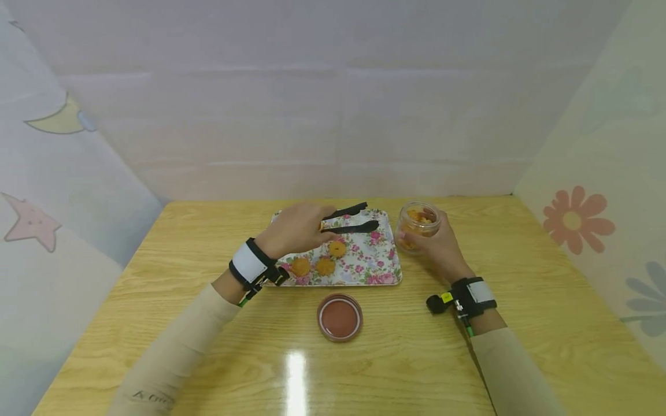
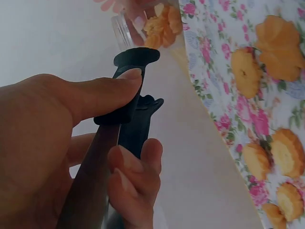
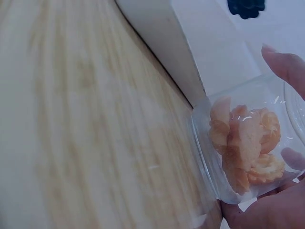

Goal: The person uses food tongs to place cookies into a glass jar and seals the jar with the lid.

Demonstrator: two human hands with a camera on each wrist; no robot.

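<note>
Together, we had both hands at work on the pale wooden table. Our left hand gripped the black plastic tongs, thumb pressed along the upper arm and curled fingers under the lower one; the 2 arms stood slightly apart and held nothing. The tongs' long axis ran toward 3 o'clock, tips over the far right corner of the floral rectangular tray and aimed at the clear glass jar, which stood just beside the tray's right edge. Our right hand wrapped around that jar from its near side, fingers curled on the glass.

Inside the jar lay several orange flower-shaped cookies, heaped loosely. On the tray, 3 more of these cookies sat in the near half, at 6 o'clock from the tongs' tips. A round reddish-brown lid lay flat on the table at 6 o'clock from the tray, apart from both hands.
</note>
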